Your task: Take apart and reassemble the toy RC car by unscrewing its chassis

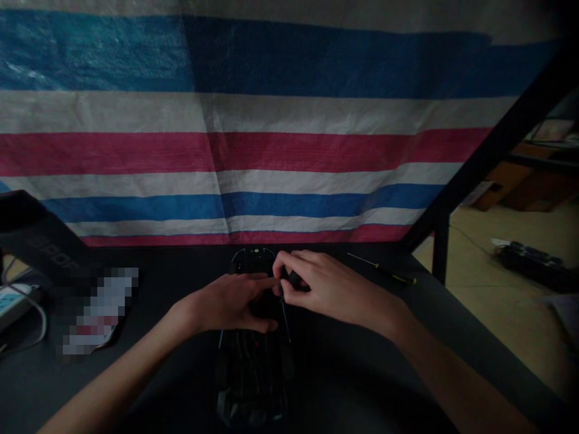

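A dark toy car [257, 361] lies lengthwise on the black table [344, 374], its underside apparently up, with wheels at the near end. Across its middle rests my left hand [235, 298], thumb and fingers stretched apart, the fingertips reaching the car's right side. My right hand [316, 280] is at the car's far right side, close to the left fingertips. Its thumb and fingers are curled round a small black part [295, 279], mostly hidden and too dark to name surely. To the right lies a screwdriver [389, 272] with a yellow and black handle.
A striped plastic sheet [289, 150] hangs behind the table. At left are a blurred-out flat packet [104, 310], a white power strip [15, 304] with a cable, and a dark grey object [40, 241]. A black frame post [479, 144] rises at right, with tiled floor beyond.
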The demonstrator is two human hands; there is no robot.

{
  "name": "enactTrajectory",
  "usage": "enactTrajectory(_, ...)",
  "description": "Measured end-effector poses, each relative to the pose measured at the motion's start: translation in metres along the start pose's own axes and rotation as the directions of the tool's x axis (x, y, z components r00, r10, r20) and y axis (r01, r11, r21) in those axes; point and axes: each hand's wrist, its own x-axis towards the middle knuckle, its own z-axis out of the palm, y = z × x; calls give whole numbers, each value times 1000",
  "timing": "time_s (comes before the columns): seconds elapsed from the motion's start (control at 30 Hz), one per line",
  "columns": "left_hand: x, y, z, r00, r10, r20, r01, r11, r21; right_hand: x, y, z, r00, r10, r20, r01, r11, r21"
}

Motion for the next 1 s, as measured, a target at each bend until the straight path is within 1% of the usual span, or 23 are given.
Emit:
enactTrajectory(0.03,0,1,0,1000,1,2,-1,1000,0,0,0,-1,1000,-9,-12,10,1000,13)
enactTrajectory(0.1,-1,3,-2,1000,-18,15,18,1000,15,1,2,-1,999,17,-32,-17,1000,11)
enactTrajectory(0.2,-1,6,-3,998,-52,33,51,998,42,2,3,-2,998,60,-8,-60,998,18)
enactTrajectory(0.27,-1,7,-4,998,-44,37,43,998,44,0,4,-2,1000,26,9,-26,999,42)
enactTrajectory(0.33,-1,7,-4,999,-18,40,16,999,40,-1,3,-2,1000,-11,-6,11,999,37)
enactTrajectory(0.43,-1,6,-4,999,-2,36,0,999,41,-1,2,-1,999,15,-49,-15,1000,-16)
enactTrajectory(0.5,-2,7,-4,999,-15,29,14,999,34,0,4,-1,999,25,-26,-26,1000,-7)
enactTrajectory(0.6,-2,8,-4,1000,-13,27,13,1000,12,-1,7,-4,1000,-26,16,25,999,34)
enactTrajectory(0.67,-2,8,-4,999,-4,34,4,1000,15,-3,7,-4,999,-41,-9,41,999,19)
enactTrajectory(0.77,-2,7,-4,999,-29,34,28,999,34,-4,5,-1,998,31,-51,-33,999,-26)
enactTrajectory(0.83,-2,6,-3,999,-36,22,35,999,42,-4,5,5,995,71,-72,-73,997,-24)
enactTrajectory(0.9,-3,5,-2,1000,-27,16,26,998,49,-5,5,10,993,51,-110,-51,999,0)
enactTrajectory(1.0,-3,5,-1,1000,-10,9,10,998,59,-9,5,17,981,-18,-192,18,1000,-2)
